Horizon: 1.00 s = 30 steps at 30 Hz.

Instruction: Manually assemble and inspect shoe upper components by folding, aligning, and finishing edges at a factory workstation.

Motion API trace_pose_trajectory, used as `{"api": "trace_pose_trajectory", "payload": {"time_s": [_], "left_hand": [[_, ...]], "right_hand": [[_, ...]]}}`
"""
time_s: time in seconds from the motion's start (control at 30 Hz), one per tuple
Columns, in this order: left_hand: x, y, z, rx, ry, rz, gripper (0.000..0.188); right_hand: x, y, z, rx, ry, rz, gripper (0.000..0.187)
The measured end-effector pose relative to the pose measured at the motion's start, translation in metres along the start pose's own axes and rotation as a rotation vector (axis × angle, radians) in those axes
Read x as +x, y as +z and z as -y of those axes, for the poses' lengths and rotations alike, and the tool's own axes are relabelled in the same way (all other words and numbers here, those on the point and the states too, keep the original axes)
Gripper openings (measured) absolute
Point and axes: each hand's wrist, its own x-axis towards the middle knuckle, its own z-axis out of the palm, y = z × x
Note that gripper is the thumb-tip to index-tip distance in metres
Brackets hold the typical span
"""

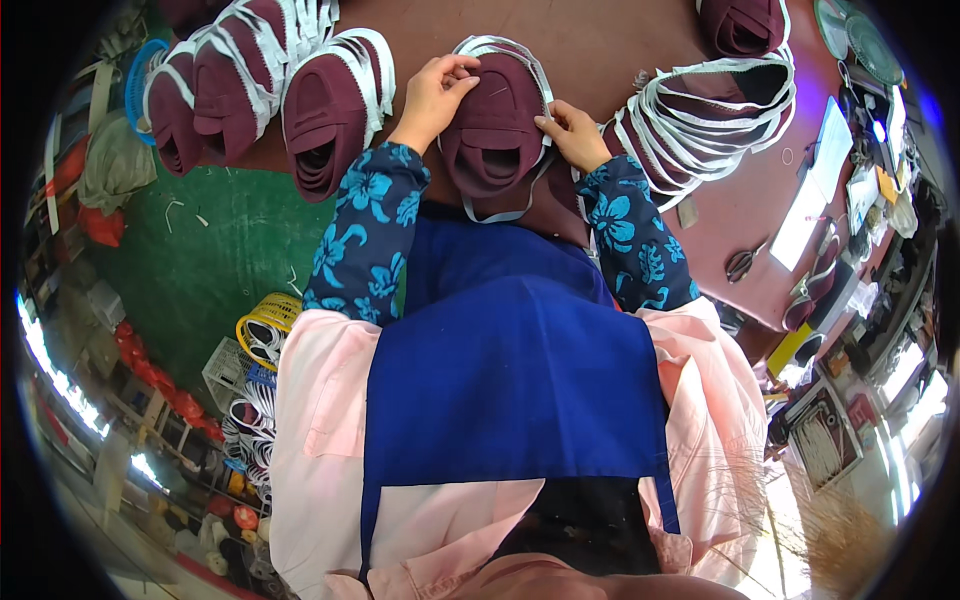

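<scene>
A small stack of maroon shoe uppers (490, 120) edged with white binding lies on the table in front of me. At its upper left edge, my left hand (435, 98) is closed, with its bent fingers and thumb at the white-edged rim. My right hand (575, 135) pinches the right edge of the same upper between thumb and forefinger. A loose loop of white binding tape (505, 213) hangs from the near end of the stack toward my blue apron. The undersides of the fingertips are partly hidden.
More stacked maroon uppers (325, 115) stand to the left, and a fanned pile of white-edged uppers (700, 120) lies to the right. Black-handled scissors (742, 264) and white paper (800, 225) are farther right. A yellow basket (268, 325) sits low at my left.
</scene>
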Motion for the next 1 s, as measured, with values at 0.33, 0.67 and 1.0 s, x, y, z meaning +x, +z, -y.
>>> {"api": "trace_pose_trajectory", "payload": {"time_s": [0.33,0.67,1.0], "left_hand": [[0.010,0.021,0.038,-0.344,-0.241,-0.041,0.020],[-0.082,-0.012,-0.058,-0.008,-0.388,-0.053,0.051],[-0.186,0.003,-0.058,-1.236,-0.752,-0.147,0.042]], "right_hand": [[-0.002,-0.001,0.009,-0.023,0.012,-0.021,0.028],[-0.032,0.021,0.052,0.111,0.102,-0.379,0.022],[0.006,0.021,0.056,-0.060,-0.219,-0.466,0.020]]}}
